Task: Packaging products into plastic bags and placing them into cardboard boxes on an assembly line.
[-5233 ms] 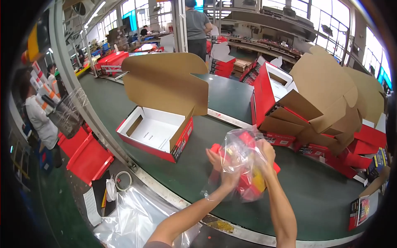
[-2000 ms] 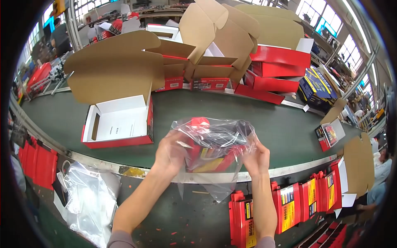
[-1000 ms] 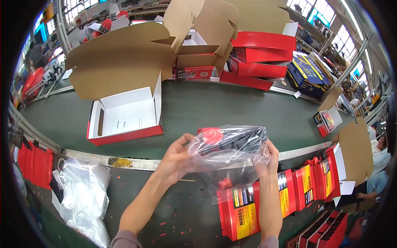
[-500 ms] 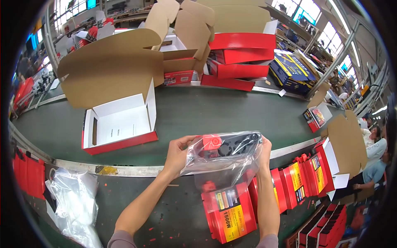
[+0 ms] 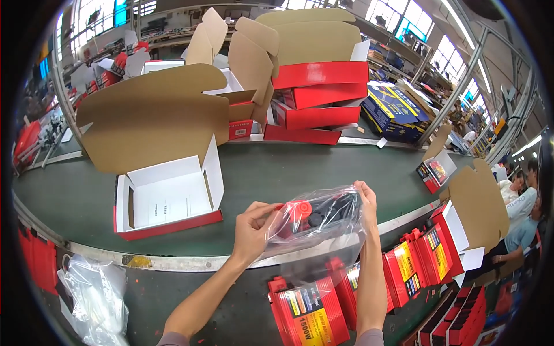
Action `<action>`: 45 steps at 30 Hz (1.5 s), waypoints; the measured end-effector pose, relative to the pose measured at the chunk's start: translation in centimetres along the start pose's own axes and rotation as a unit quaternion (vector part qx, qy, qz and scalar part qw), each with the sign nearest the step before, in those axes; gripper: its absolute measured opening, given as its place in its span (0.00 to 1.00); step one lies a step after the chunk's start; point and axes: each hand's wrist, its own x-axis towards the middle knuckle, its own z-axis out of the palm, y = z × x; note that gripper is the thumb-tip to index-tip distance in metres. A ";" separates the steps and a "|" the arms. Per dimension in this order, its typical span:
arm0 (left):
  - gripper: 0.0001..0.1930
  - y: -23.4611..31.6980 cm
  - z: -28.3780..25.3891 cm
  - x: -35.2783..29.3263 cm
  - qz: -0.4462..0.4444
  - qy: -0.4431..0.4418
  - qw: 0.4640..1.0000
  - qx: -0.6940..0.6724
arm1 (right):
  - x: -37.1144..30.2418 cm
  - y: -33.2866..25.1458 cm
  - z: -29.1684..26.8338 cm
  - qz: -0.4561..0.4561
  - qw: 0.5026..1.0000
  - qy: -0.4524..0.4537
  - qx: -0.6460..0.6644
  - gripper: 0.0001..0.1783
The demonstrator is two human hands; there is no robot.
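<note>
Between my hands, over the near rail of the green conveyor, hangs a clear plastic bag (image 5: 323, 242). Inside it lies a device with a red round knob-like part (image 5: 299, 210) and a dark end panel, blurred by the film. My left hand (image 5: 251, 232) is closed, its fingers pinching the bag's left side. At the bag's right upper edge, my right hand (image 5: 367, 203) grips the film between thumb and fingers. Below the bag stands a red ribbed device (image 5: 309, 314) with a yellow label, the closest in a row of similar ones reaching to the right.
An open red-and-white carton (image 5: 173, 196) with a printed sheet inside sits on the conveyor (image 5: 259, 167) at left. Stacked red boxes (image 5: 320, 86) line the far side, beside blue boxes (image 5: 398, 109). Loose clear bags (image 5: 97, 300) lie at near left. Other people stand at far right.
The bagged device has tilted, so its red round part shows more and its dark panel less. My right hand has risen slightly along the bag's edge. The whole view has shifted a little.
</note>
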 end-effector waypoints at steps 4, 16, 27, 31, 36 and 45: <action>0.09 -0.2 0.7 0.6 0.016 0.022 0.999 0.025 | 2.5 -0.1 -1.8 0.048 0.995 -0.069 -0.059 0.10; 0.07 0.1 1.4 4.4 -0.078 -0.080 0.986 0.125 | -0.5 1.4 -4.9 0.186 0.974 0.059 -0.115 0.24; 0.05 1.6 4.2 4.4 -0.101 0.050 0.954 -0.278 | 0.8 -0.5 -5.1 0.177 0.970 0.060 -0.157 0.25; 0.09 1.0 4.2 5.4 -0.073 0.069 0.949 -0.300 | -0.6 -1.7 -3.7 0.173 0.984 0.036 -0.009 0.25; 0.17 -1.7 4.4 7.7 -0.123 0.025 0.986 -0.111 | -0.6 -0.9 -2.9 0.180 0.975 0.044 0.124 0.14; 0.18 -3.5 8.5 7.6 0.129 -0.077 0.967 0.208 | -2.7 5.1 -5.9 -0.156 0.958 0.237 -0.045 0.10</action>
